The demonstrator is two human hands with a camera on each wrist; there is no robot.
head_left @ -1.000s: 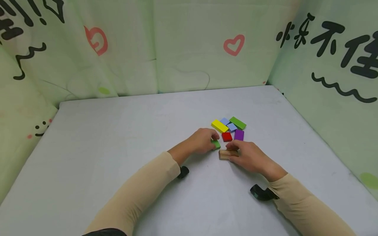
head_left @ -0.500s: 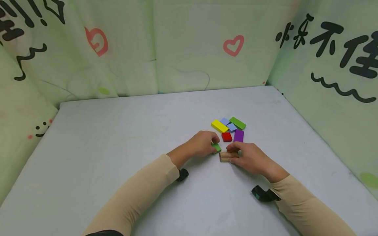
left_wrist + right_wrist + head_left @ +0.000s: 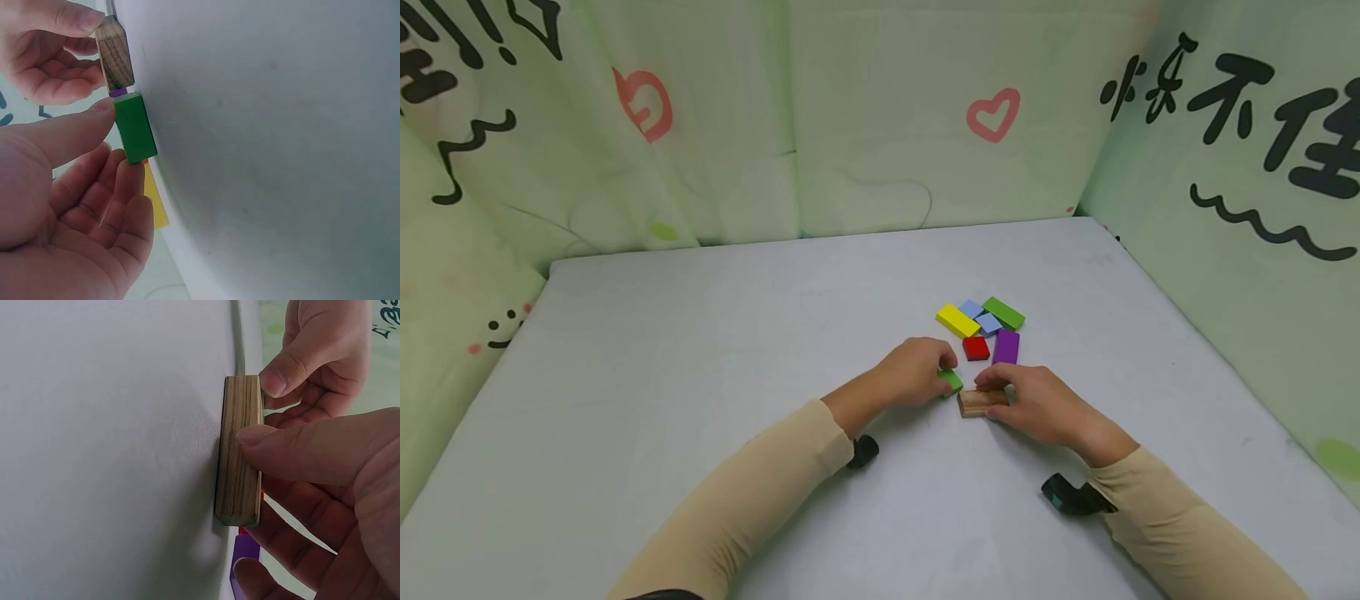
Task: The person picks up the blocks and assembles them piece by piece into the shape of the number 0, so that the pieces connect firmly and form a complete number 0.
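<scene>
a green block (image 3: 135, 128) was pinched by the left hand (image 3: 917, 372), just beside a wooden block (image 3: 235, 475) that the right hand (image 3: 1041, 406) held between thumb and fingers.

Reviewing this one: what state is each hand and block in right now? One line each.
Left hand: pinching a block
Near green block: held by left thumb and fingers
Right hand: gripping a block
Wooden block: held by right thumb and fingers
Red block: lying flat, unheld
Purple block: lying flat, unheld
Yellow block: lying flat, unheld
Farther light blue block: flat, unheld
Nearer light blue block: flat, unheld
Far green block: flat, unheld
</scene>
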